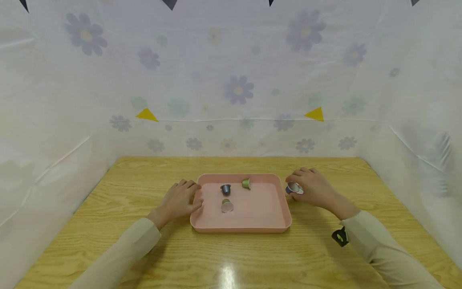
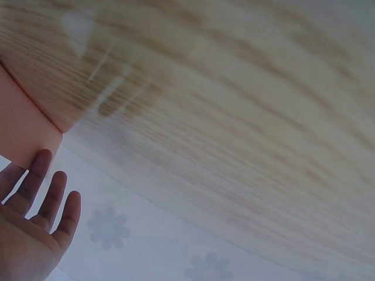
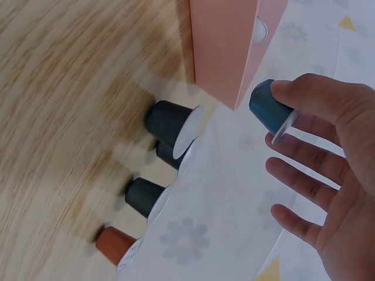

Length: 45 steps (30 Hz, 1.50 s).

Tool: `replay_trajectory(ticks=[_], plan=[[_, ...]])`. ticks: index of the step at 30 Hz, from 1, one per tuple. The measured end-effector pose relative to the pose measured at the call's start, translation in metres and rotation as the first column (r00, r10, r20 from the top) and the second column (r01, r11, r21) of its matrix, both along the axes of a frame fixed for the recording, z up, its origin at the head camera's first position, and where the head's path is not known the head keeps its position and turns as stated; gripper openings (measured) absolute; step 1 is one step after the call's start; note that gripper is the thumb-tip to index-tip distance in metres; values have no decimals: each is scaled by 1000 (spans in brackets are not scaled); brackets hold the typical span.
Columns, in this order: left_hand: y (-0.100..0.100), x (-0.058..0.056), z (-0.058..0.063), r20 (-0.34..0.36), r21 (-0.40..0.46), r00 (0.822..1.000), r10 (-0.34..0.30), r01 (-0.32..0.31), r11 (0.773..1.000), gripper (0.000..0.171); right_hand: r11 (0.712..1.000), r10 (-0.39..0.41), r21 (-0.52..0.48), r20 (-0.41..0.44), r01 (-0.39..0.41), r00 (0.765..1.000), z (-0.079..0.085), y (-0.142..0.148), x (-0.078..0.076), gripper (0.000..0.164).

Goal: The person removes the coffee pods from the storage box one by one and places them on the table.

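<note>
My right hand [image 1: 312, 186] is just outside the right wall of a pink tray [image 1: 260, 212]. Its thumb and index finger pinch a blue coffee capsule [image 3: 270, 108], while the other fingers extend loosely. My left hand [image 1: 180, 200] touches the tray's left rim, fingers relaxed; the left wrist view shows a fingertip against the tray's wall, with the thumb hidden there. Inside the tray are a dark capsule [image 1: 225, 189], a green capsule [image 1: 246, 184] lying on its side, and another green capsule [image 1: 227, 206] with its foil lid showing.
Below the right hand, several more capsules stand on the wooden table [image 1: 231, 257]: a black capsule [image 3: 167, 122], dark ones beside it, and an orange-brown capsule [image 3: 114, 243]. A small black object [image 1: 340, 237] shows by the right sleeve. Flowered white sheeting [image 1: 202, 80] encloses the table.
</note>
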<state>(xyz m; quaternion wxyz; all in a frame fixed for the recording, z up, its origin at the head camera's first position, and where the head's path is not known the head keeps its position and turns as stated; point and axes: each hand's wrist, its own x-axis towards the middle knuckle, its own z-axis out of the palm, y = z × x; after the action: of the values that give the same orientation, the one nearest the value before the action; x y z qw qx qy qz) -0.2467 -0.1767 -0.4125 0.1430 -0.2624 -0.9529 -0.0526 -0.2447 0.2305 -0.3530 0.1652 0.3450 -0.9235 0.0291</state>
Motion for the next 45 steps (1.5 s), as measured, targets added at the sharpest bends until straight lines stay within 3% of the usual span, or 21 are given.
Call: replay_trajectory(ticks=[19, 33, 45], plan=[[0, 3, 4, 27, 4, 1000, 11, -11, 1000, 44, 995, -97, 3, 15, 97, 995, -6, 33, -3, 34], [-1, 3, 2, 32, 6, 999, 14, -14, 1000, 45, 986, -168, 23, 107, 166, 980, -19, 52, -4, 31], [-1, 3, 2, 23, 8, 1000, 8, -8, 1000, 45, 980, -194, 74, 104, 187, 975, -31, 56, -6, 33]])
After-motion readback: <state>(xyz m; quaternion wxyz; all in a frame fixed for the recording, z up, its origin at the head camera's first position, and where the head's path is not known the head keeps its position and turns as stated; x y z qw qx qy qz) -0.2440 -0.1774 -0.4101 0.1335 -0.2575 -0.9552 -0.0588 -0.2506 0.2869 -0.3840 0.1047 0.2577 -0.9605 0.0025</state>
